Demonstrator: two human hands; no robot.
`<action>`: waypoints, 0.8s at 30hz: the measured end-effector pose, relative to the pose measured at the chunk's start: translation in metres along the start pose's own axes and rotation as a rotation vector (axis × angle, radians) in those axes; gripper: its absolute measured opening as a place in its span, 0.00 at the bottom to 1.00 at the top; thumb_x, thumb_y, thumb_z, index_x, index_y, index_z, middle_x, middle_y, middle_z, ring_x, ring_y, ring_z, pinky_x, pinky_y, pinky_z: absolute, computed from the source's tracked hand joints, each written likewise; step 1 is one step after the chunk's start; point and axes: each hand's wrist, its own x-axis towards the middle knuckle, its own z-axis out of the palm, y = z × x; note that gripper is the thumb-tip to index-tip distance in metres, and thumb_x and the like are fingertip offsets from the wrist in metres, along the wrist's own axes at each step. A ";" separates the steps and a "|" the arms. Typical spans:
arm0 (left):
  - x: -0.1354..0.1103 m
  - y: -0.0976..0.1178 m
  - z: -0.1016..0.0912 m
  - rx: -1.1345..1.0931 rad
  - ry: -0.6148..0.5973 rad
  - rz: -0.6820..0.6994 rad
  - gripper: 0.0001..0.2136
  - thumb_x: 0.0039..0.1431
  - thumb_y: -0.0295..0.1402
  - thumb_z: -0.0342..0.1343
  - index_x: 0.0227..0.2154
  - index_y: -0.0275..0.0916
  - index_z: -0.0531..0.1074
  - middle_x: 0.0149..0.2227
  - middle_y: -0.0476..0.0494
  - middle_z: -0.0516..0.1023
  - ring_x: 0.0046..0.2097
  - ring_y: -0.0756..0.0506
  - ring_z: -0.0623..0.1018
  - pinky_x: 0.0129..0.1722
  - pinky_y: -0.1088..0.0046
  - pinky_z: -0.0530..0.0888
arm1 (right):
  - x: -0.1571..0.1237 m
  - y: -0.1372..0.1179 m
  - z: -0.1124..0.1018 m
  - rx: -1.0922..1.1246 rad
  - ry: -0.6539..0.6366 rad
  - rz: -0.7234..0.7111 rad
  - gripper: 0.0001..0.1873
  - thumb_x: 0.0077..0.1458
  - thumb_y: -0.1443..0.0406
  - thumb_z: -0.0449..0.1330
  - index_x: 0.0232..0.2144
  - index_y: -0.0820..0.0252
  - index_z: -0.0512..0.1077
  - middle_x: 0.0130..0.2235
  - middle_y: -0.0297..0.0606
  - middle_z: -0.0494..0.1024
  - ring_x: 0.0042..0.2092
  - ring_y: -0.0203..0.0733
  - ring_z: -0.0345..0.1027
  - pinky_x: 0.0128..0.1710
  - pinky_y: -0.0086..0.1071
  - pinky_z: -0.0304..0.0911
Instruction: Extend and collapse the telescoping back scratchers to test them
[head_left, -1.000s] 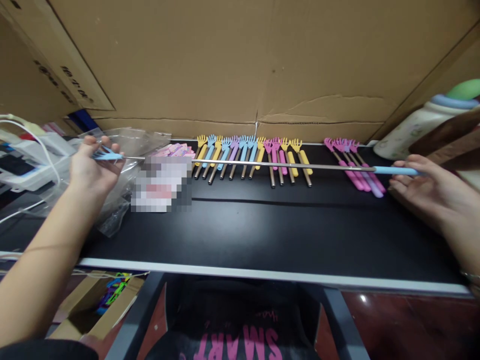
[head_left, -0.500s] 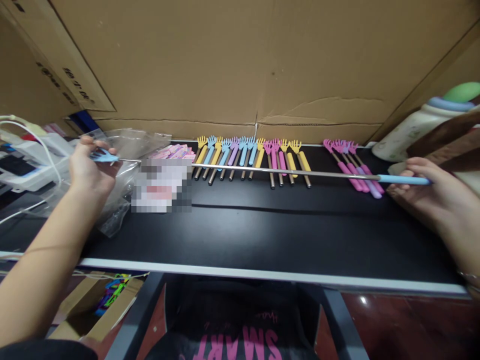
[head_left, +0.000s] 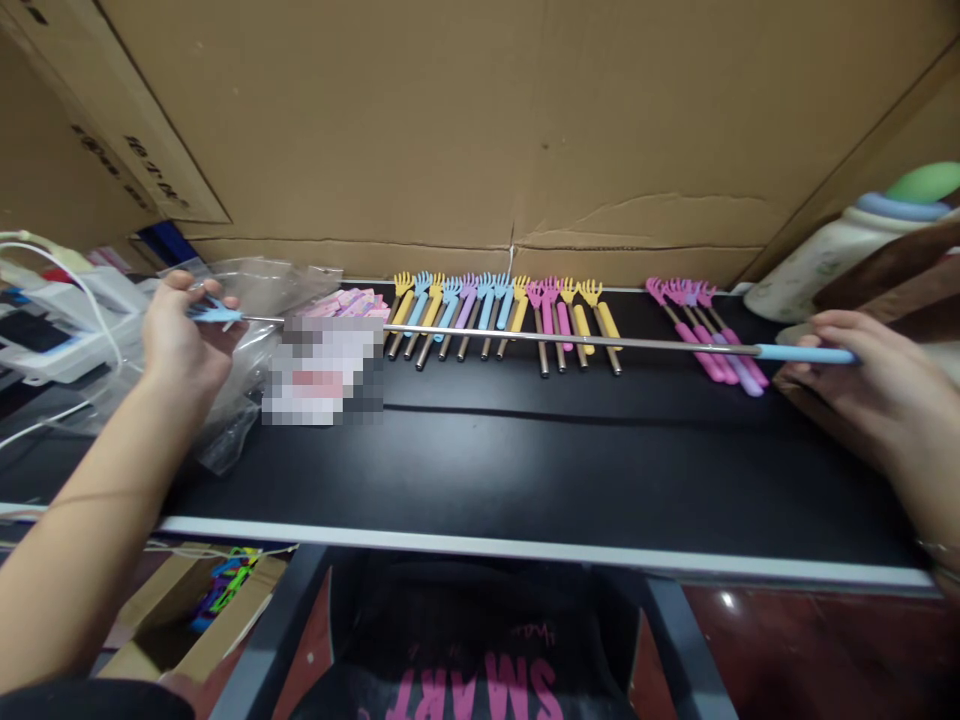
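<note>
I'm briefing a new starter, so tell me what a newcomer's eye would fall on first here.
First, the long blue-handled back scratcher stretched across the view, its claw end in the left hand and its handle in the right hand. Beyond it, along the back of the black table, lies a colourful row of shorter scratchers, with a pink and purple group apart to the right.

My feed: brown cardboard wall (head_left: pixel 420 120) behind, creased along its foot | black tabletop (head_left: pixel 615 480), pale front edge (head_left: pixel 525 546) | grey legs (head_left: pixel 686 640) below | I see glossy dark-red floor (head_left: pixel 817 660) | light: soft sheen (head_left: pixel 472 465) on tabletop, small bright glint (head_left: pixel 726 600) on floor
</note>
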 end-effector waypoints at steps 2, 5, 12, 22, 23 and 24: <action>0.001 -0.001 0.000 0.008 -0.001 0.004 0.16 0.29 0.23 0.49 0.28 0.40 0.58 0.23 0.60 0.66 0.24 0.54 0.68 0.23 0.78 0.64 | -0.002 -0.001 0.000 -0.016 0.002 -0.006 0.06 0.45 0.72 0.56 0.28 0.57 0.66 0.24 0.33 0.64 0.25 0.34 0.60 0.27 0.33 0.59; 0.000 -0.004 0.001 0.034 0.017 0.016 0.16 0.30 0.23 0.49 0.28 0.40 0.59 0.24 0.60 0.66 0.24 0.54 0.67 0.23 0.78 0.63 | -0.006 -0.001 0.003 -0.022 -0.010 -0.034 0.06 0.45 0.72 0.55 0.27 0.57 0.65 0.24 0.34 0.64 0.25 0.34 0.60 0.26 0.33 0.57; -0.001 -0.013 0.001 0.137 0.042 0.096 0.14 0.37 0.22 0.50 0.30 0.41 0.60 0.27 0.59 0.68 0.25 0.53 0.69 0.24 0.78 0.64 | -0.005 0.000 0.004 -0.032 0.025 -0.034 0.06 0.46 0.74 0.54 0.25 0.58 0.65 0.23 0.33 0.62 0.24 0.33 0.59 0.27 0.35 0.55; -0.003 -0.015 0.002 0.154 0.068 0.171 0.11 0.44 0.20 0.47 0.31 0.40 0.60 0.31 0.58 0.75 0.23 0.54 0.71 0.20 0.81 0.67 | 0.000 0.004 -0.001 -0.029 0.000 -0.079 0.06 0.41 0.73 0.56 0.23 0.57 0.64 0.19 0.31 0.62 0.20 0.34 0.58 0.23 0.33 0.55; -0.006 -0.017 0.004 0.161 0.065 0.185 0.10 0.45 0.20 0.47 0.31 0.40 0.60 0.31 0.57 0.75 0.23 0.54 0.71 0.20 0.81 0.67 | -0.001 0.004 0.000 -0.025 -0.013 -0.084 0.06 0.40 0.72 0.56 0.23 0.57 0.64 0.19 0.31 0.63 0.20 0.35 0.59 0.23 0.32 0.55; -0.009 -0.019 0.006 0.173 0.042 0.200 0.10 0.46 0.20 0.47 0.31 0.40 0.60 0.31 0.56 0.76 0.24 0.54 0.71 0.19 0.81 0.67 | -0.003 0.004 0.003 -0.022 -0.036 -0.088 0.07 0.40 0.72 0.56 0.24 0.57 0.64 0.19 0.32 0.64 0.20 0.35 0.59 0.22 0.32 0.55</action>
